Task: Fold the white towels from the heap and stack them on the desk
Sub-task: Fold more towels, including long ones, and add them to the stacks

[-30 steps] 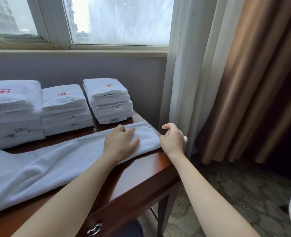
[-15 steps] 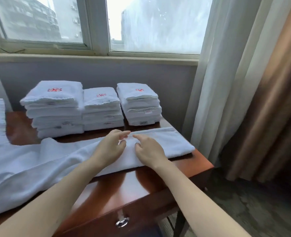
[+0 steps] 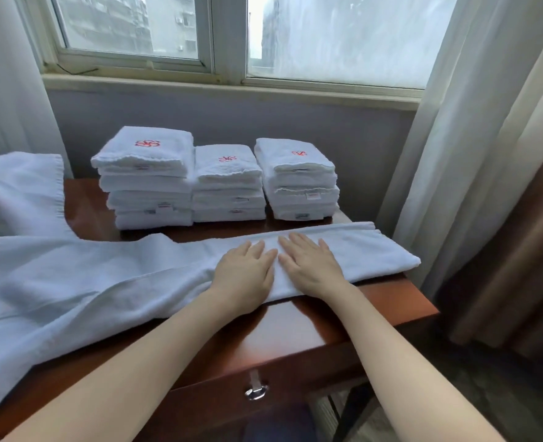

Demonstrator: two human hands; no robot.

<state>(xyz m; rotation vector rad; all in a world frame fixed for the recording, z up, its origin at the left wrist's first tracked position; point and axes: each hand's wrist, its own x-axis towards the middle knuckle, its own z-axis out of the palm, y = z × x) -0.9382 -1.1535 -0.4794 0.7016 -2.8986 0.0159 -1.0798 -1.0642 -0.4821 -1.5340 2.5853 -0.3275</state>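
I see left hand, right hand side by side, fingers straight, palms pressing long towel on desk. Folded stacks at 12 o'clock.

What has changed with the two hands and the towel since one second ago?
The right hand left the long towel's right end, where it was curled, and moved left; it now lies flat on the towel beside the left hand. The left hand stayed on the towel and flattened its fingers. The three folded stacks on the desk stayed in place.
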